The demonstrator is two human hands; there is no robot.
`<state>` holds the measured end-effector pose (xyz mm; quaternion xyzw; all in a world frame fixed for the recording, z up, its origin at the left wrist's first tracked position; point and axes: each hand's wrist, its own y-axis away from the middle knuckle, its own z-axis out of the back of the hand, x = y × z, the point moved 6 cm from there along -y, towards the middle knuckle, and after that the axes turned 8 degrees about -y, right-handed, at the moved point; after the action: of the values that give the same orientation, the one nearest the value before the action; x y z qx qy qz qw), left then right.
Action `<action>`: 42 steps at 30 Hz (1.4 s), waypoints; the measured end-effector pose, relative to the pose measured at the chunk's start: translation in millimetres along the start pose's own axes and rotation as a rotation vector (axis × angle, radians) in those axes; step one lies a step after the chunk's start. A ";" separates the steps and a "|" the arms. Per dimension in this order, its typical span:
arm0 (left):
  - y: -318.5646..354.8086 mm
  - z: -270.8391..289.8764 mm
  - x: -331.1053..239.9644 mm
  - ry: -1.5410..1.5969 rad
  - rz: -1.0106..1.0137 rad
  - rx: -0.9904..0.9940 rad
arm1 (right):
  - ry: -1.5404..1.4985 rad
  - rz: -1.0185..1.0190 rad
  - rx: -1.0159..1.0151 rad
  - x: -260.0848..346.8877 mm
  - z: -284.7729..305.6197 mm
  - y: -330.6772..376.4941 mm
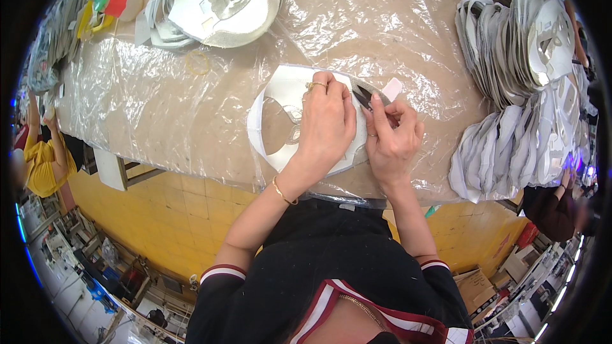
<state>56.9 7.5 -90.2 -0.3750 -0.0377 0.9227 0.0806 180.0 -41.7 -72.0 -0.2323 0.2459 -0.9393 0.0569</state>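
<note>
We see our left hand (329, 114) at the middle of the frame, lying over a white cut piece (290, 84) with holes in it. The fingers are bent and close together near the upper right edge of the piece, but we cannot tell if they pinch it or only press on it. Our right hand (393, 137) is just beside, a little to the right; its fingers are closed around small dark snips (364, 97), of which the pointed blades look toward the upper left and the left fingertips. The blades seem slightly apart

The white piece is flat on the table (210, 118), which has a clear, wrinkled plastic cover. Near the right hand, above it in the frame, there is a pale pink piece (391, 88). In the upper left we find a stack of white and grey pieces (223, 33), and below it a thin yellowish ring (197, 62). At the right side of the frame there stand two more groups of such pieces, an upper bundle (491, 54) and a lower bundle (503, 153). Under the table edge we see a yellow floor (175, 200)
</note>
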 end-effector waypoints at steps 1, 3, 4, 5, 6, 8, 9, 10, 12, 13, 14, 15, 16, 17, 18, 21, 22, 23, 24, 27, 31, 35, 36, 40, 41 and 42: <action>-0.1 0.1 -0.2 0.009 -0.003 0.000 | 0.003 0.001 0.007 0.7 0.4 -0.8; 0.3 0.4 -0.8 0.003 -0.008 0.000 | 0.011 0.010 0.031 2.1 0.5 -1.3; 0.4 1.0 -1.2 0.004 -0.014 -0.007 | 0.014 0.014 0.030 2.4 0.4 -1.5; 0.4 0.6 -1.1 0.005 -0.010 0.001 | 0.017 0.018 0.030 2.4 0.1 -1.8; 0.4 0.5 -1.0 0.007 -0.008 0.005 | 0.020 0.022 0.030 2.4 -0.3 -2.2; 0.4 1.7 -1.8 0.006 -0.020 -0.001 | 0.017 0.020 0.049 1.1 -1.4 -3.6; 0.5 3.0 -2.4 0.002 -0.035 -0.009 | 0.014 0.019 0.057 0.6 -1.2 -4.5; 0.6 4.6 -3.2 -0.001 -0.054 -0.020 | -0.009 0.002 0.056 -0.6 0.3 -5.6; 0.7 6.3 -0.1 0.060 -0.037 0.014 | -0.056 -0.030 0.052 -2.7 6.5 -7.8; 0.6 7.6 1.6 0.095 -0.033 0.027 | -0.050 -0.045 0.104 -3.4 7.5 -8.4; -0.1 8.1 2.7 0.090 -0.042 0.050 | -0.046 -0.058 0.154 -3.5 10.0 -8.3; -1.0 8.7 3.8 0.088 -0.053 0.072 | -0.041 -0.074 0.204 -3.5 11.8 -8.0; -1.6 8.9 4.0 0.090 -0.067 0.092 | -0.040 -0.077 0.228 -1.9 14.2 -7.6; -2.8 8.9 4.8 0.098 -0.068 0.107 | -0.039 -0.077 0.249 -0.4 15.6 -7.4; -3.9 9.4 5.2 0.109 -0.071 0.116 | -0.038 -0.078 0.270 1.2 14.9 -7.5; -5.4 10.4 4.4 0.104 -0.078 0.137 | -0.026 -0.063 0.247 6.4 9.9 -8.9; -5.5 11.4 3.5 0.099 -0.088 0.132 | -0.025 -0.076 0.238 6.7 7.9 -8.8; -5.2 10.4 4.4 0.116 -0.064 0.157 | -0.026 -0.088 0.232 6.9 5.7 -8.3; -4.6 9.7 4.8 0.136 -0.048 0.173 | -0.029 -0.100 0.220 7.0 4.4 -7.6; -4.3 9.4 5.2 0.124 -0.043 0.165 | -0.023 -0.115 0.213 7.2 1.8 -4.5; -4.2 9.3 5.9 0.099 -0.057 0.153 | -0.061 -0.127 0.187 5.9 1.3 -1.9; -3.5 9.5 6.9 0.122 -0.036 0.164 | -0.084 -0.135 0.161 4.4 0.3 0.0; -3.6 9.6 6.9 0.127 -0.032 0.166 | -0.097 -0.145 0.153 3.9 0.1 0.7; -4.9 10.7 5.8 0.131 -0.030 0.154 | -0.095 -0.167 0.130 5.4 -0.1 4.2; -5.1 10.7 5.8 0.136 -0.027 0.157 | -0.090 -0.169 0.114 6.6 0.3 5.2; -5.2 10.7 5.8 0.142 -0.023 0.159 | -0.088 -0.169 0.088 7.4 0.6 5.6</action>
<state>45.9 13.5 -85.9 -0.4312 0.0372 0.8930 0.1232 173.7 -48.5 -71.2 -0.2906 0.1810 -0.9395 -0.0014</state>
